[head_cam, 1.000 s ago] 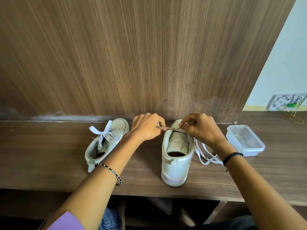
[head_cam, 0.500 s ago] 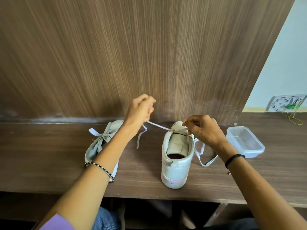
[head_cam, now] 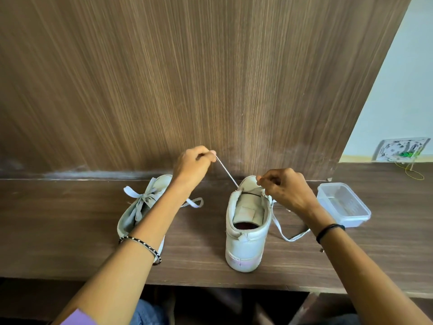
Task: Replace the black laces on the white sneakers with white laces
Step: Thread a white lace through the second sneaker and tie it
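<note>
On the wooden surface (head_cam: 58, 219) a bow-tied white sneaker (head_cam: 140, 214) sits leftmost, then the left hand (head_cam: 193, 165), fingers (head_cam: 206, 152) curled, pinches a white lace (head_cam: 226, 171) taut above the middle sneaker (head_cam: 247, 231), where the right hand (head_cam: 285, 191) pinches that lace near the eyelets, with a clear container (head_cam: 343, 205) just beyond.

Dark wooden ledge (head_cam: 58, 219), tied sneaker (head_cam: 127, 221) left, second sneaker (head_cam: 244, 242) middle (white lace (head_cam: 289, 239) trailing onto the wood), clear tub (head_cam: 356, 220) right.
</note>
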The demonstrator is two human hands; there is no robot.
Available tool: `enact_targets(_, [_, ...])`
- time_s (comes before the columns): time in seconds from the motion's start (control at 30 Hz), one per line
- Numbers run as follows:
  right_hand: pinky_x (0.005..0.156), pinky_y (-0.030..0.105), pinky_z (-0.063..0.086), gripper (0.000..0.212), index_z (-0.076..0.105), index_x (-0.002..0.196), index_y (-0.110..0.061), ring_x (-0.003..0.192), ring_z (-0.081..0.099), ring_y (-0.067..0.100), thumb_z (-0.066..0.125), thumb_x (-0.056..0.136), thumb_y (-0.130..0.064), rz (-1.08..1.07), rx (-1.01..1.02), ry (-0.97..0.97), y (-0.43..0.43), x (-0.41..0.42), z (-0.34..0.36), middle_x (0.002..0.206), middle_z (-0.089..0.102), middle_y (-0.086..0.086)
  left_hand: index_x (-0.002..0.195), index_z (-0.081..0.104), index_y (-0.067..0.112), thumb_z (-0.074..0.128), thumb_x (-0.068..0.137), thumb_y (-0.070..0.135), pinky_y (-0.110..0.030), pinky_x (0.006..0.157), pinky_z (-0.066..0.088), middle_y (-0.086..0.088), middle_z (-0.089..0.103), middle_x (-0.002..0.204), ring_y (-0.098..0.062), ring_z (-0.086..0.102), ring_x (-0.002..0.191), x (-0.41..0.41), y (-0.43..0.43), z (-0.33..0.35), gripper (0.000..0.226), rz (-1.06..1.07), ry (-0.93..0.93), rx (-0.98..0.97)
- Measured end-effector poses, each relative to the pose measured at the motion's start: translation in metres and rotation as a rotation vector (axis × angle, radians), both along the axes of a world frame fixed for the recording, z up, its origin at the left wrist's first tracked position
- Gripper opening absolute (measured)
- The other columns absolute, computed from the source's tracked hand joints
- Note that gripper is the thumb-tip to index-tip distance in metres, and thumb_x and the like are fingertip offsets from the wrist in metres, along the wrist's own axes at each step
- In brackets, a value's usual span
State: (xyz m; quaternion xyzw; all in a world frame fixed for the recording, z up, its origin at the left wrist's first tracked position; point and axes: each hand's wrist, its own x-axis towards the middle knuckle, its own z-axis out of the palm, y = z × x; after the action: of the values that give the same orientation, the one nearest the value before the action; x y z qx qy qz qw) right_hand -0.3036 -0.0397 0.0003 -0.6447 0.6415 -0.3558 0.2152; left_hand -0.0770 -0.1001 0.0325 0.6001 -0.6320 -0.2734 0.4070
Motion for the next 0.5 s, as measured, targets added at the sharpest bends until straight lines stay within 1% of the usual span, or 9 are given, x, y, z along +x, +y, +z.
enact_targets(0.07, [0.06,0.013,0.046,0.024,0.078,0.091,-0.016,0.076,0.069,0.019,0.064,0.098,-0.035,0.002,0.005,0.011,-0.001,0.0,0.0,0.072,0.073,0.002,0.068,0.066,0.016,0.063,0.092,0.023,-0.022,0.068,0.039,0.009,0.065,0.071,-0.012,0.059,0.078,0.002,-0.003,0.0,0.025,0.046,0.232,0.027])
enact_targets(0.13, [0.065,0.018,0.049,0.024,0.078,0.092,-0.017,0.078,0.069,0.017,0.065,0.097,-0.035,0.012,0.006,0.026,0.0,0.0,0.001,0.074,0.074,0.001,0.063,0.056,0.015,0.058,0.093,0.017,-0.021,0.085,0.04,0.008,0.076,0.081,-0.01,0.066,0.096,0.001,-0.005,0.003,0.03,0.054,0.432,0.076])
enact_targets(0.17, [0.067,0.021,0.05,0.022,0.078,0.092,-0.017,0.079,0.069,0.018,0.066,0.097,-0.035,0.017,0.007,0.026,0.0,0.001,0.001,0.075,0.074,0.001,0.062,0.052,0.015,0.056,0.094,0.016,-0.025,0.094,0.04,0.004,0.077,0.083,-0.01,0.069,0.098,0.0,-0.005,0.005,0.032,0.051,0.522,0.105])
enact_targets(0.23, [0.069,0.02,0.049,0.018,0.078,0.091,-0.02,0.08,0.069,0.016,0.069,0.094,-0.035,0.028,0.014,-0.005,0.0,-0.001,0.0,0.078,0.075,0.001,0.062,0.049,0.011,0.054,0.096,0.01,-0.034,0.102,0.048,-0.005,0.072,0.071,-0.015,0.075,0.081,-0.001,-0.007,0.01,0.034,0.024,0.809,0.145])
enact_targets(0.3, [0.072,0.016,0.05,0.013,0.078,0.092,-0.023,0.084,0.07,0.012,0.073,0.091,-0.035,0.069,0.029,-0.122,0.001,-0.004,0.001,0.083,0.076,-0.001,0.063,0.046,0.01,0.05,0.099,0.007,-0.038,0.087,0.058,-0.004,0.058,0.054,-0.015,0.064,0.056,-0.003,-0.008,0.013,0.036,-0.025,1.138,0.179])
enact_targets(0.33, [0.077,0.019,0.051,0.012,0.078,0.092,-0.022,0.085,0.07,0.012,0.075,0.09,-0.034,0.102,0.032,-0.224,0.002,-0.004,0.002,0.086,0.077,-0.001,0.063,0.043,0.011,0.047,0.1,0.009,-0.035,0.075,0.059,-0.002,0.051,0.049,-0.014,0.053,0.048,-0.004,-0.007,0.015,0.037,-0.042,1.207,0.195])
enact_targets(0.4, [0.074,0.02,0.052,0.007,0.078,0.093,-0.018,0.076,0.067,0.008,0.075,0.091,-0.023,0.145,0.011,-0.449,0.003,-0.003,0.006,0.084,0.076,-0.004,0.063,0.038,0.014,0.045,0.1,0.012,-0.026,0.053,0.045,0.002,0.043,0.048,-0.011,0.036,0.04,-0.004,-0.003,0.018,0.038,-0.051,1.172,0.2])
enact_targets(0.47, [0.06,0.013,0.044,0.007,0.077,0.094,-0.011,0.059,0.056,0.001,0.07,0.094,-0.01,0.134,-0.024,-0.628,0.003,0.0,0.011,0.071,0.069,-0.008,0.064,0.039,0.016,0.048,0.099,0.013,-0.022,0.043,0.027,0.004,0.043,0.05,-0.008,0.028,0.037,-0.003,-0.001,0.017,0.036,0.003,1.012,0.153])
enact_targets(0.5, [0.056,0.012,0.041,0.008,0.077,0.094,-0.009,0.055,0.051,0.001,0.069,0.094,-0.007,0.112,-0.041,-0.686,0.002,0.001,0.013,0.067,0.066,-0.009,0.065,0.041,0.017,0.051,0.097,0.014,-0.022,0.042,0.022,0.004,0.043,0.051,-0.008,0.027,0.038,-0.002,0.0,0.016,0.034,0.037,0.901,0.114])
